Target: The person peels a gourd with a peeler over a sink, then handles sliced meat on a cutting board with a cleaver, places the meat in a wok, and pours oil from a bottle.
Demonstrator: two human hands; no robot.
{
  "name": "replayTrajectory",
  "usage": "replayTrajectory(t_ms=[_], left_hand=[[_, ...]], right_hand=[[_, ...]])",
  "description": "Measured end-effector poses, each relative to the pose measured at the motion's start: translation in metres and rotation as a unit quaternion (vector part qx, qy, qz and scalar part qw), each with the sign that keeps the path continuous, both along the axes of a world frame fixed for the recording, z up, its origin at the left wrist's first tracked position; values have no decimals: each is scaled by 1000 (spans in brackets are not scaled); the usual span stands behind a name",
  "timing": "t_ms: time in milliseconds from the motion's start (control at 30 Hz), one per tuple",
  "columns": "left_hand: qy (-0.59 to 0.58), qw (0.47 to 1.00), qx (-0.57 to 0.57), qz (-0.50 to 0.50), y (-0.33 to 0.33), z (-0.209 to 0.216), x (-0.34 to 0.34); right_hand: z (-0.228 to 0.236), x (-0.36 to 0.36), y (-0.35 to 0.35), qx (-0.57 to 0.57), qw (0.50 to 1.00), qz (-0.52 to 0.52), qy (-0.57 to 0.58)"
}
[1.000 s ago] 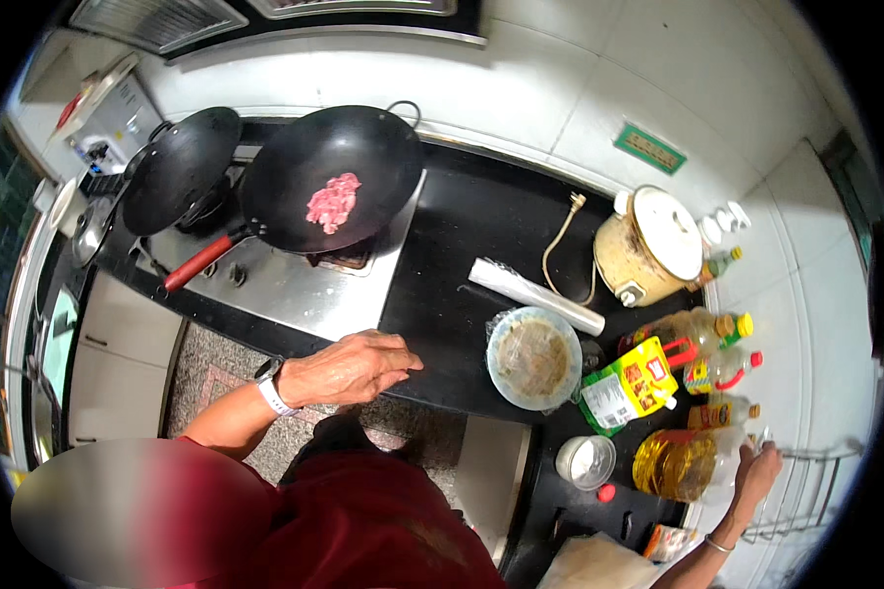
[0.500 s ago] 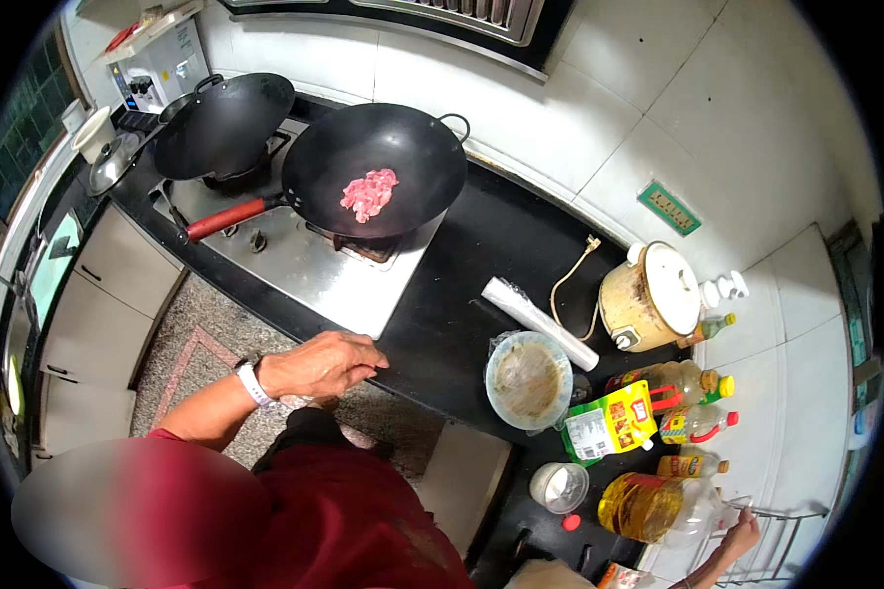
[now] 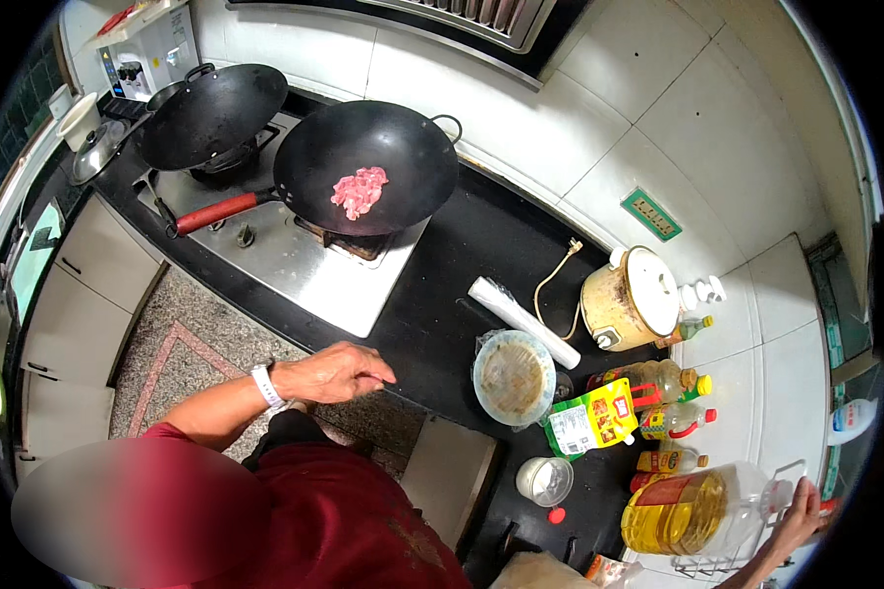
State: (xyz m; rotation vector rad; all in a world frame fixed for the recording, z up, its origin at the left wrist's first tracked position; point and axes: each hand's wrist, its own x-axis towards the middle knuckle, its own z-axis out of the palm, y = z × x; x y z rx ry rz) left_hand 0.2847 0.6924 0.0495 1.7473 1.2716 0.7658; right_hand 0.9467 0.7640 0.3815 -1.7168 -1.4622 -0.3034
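Observation:
My right hand (image 3: 801, 506) grips the handle of a large clear plastic oil jug (image 3: 683, 510), tilted sideways with yellow oil inside, at the lower right. Beside the black counter's front edge, my left hand (image 3: 334, 373) has its fingers loosely curled together, with nothing visible in them. Pieces of raw meat (image 3: 359, 191) lie in a black wok (image 3: 417, 162) with a red handle, on the gas stove (image 3: 339, 294). A bowl under plastic wrap (image 3: 514, 378) sits nearest the left hand on the counter. By the jug stands a small tub of white powder (image 3: 544, 481).
A second wok (image 3: 216, 113) occupies the other burner. Along the counter are a plastic wrap roll (image 3: 523, 321), a yellowed rice cooker (image 3: 614, 309), a yellow-green packet (image 3: 591, 420) and several bottles (image 3: 673, 424). A water dispenser (image 3: 147, 59) stands at the far left.
My right hand has moved the oil jug to the right, away from the tub. My left hand has shifted slightly right along the counter edge. The whole view has moved a little.

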Motion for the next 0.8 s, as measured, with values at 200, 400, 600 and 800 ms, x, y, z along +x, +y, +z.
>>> replayTrajectory(t_ms=[200,400,600,800], left_hand=[[-184,969,-163,-28,23,-57,31],[-506,824,-248,61,29,-83,51],[-869,286,-278,-292,4,-50,-3],[-864,459,-201,54,-53,-53,-83]], right_hand=[[30,-149,-28,54,991,109,63],[-18,-302,-38,72,948,278,137],[-83,-465,-40,-35,849,487,200],[-137,-571,-37,-77,740,666,-49]])
